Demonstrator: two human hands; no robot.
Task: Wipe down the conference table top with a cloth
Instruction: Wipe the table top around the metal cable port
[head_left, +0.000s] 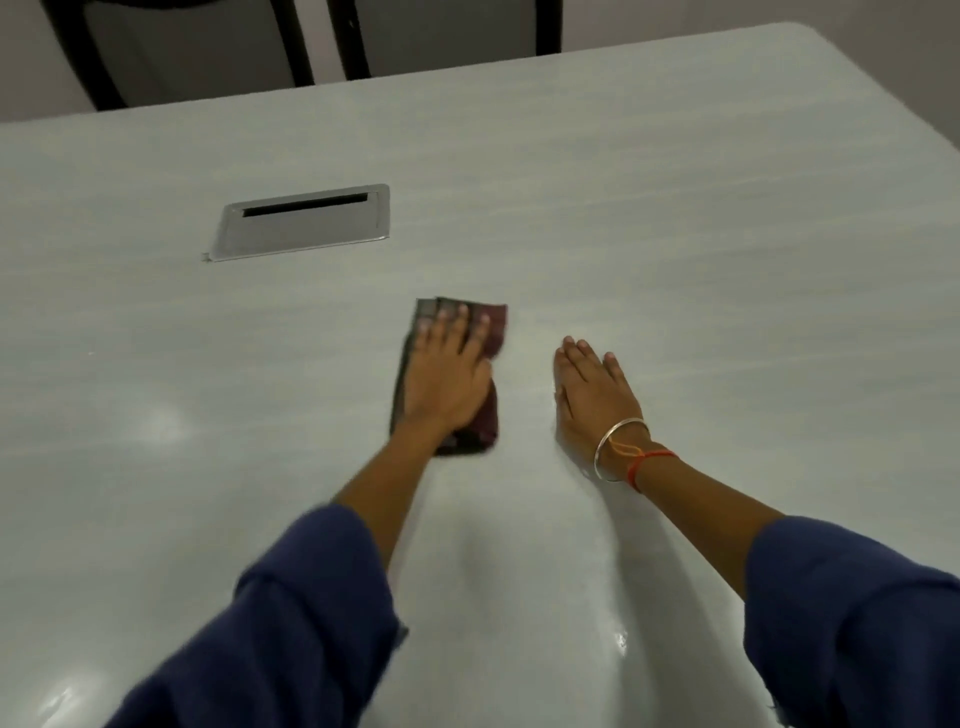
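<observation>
Near the middle of the pale grey table (675, 208), a dark, maroon-tinged folded cloth (483, 415) is pressed flat under the straight fingers of the left hand (447, 379). It is judged soft, light and easily bunched, best held by a flat palm. The right hand (592, 395) rests flat on the table just beside it, grasping nothing.

I can read no words, numbers or brand marks anywhere. The metal hatch (301, 221) toward ten o'clock from my cloth (498, 325) shows no lettering, nor does the cloth.
</observation>
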